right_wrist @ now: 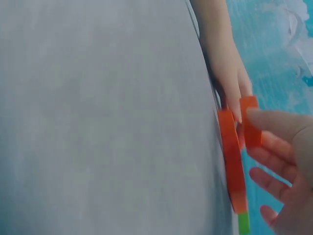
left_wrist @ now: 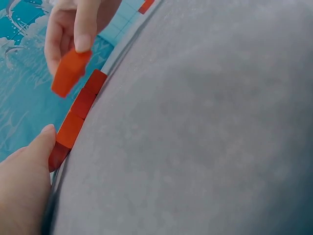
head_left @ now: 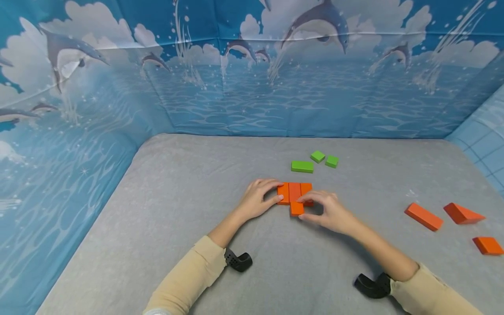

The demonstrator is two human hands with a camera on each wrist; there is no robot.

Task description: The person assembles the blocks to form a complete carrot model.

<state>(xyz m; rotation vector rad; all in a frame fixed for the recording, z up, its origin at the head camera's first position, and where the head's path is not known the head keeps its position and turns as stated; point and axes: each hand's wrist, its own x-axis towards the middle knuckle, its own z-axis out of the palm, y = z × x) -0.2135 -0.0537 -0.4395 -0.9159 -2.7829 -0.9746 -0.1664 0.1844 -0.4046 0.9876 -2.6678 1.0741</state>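
Several orange blocks (head_left: 294,191) stand side by side in a row on the grey cloth. The left hand (head_left: 257,199) has its thumb and fingertips on the left end of that row; in the left wrist view its thumb rests by the end block (left_wrist: 58,155). The right hand (head_left: 328,212) pinches one orange block (head_left: 297,208) between thumb and fingers at the near side of the row. Both wrist views show this pinched block (left_wrist: 71,72) (right_wrist: 251,121) held up off the cloth, apart from the row (right_wrist: 233,161).
Beyond the row lie a long green block (head_left: 302,166) and two small green ones (head_left: 317,156) (head_left: 332,161). To the right are a long orange block (head_left: 424,216), an orange wedge (head_left: 463,214) and another orange block (head_left: 488,246). A blue dolphin-print curtain (head_left: 252,100) borders the grey surface.
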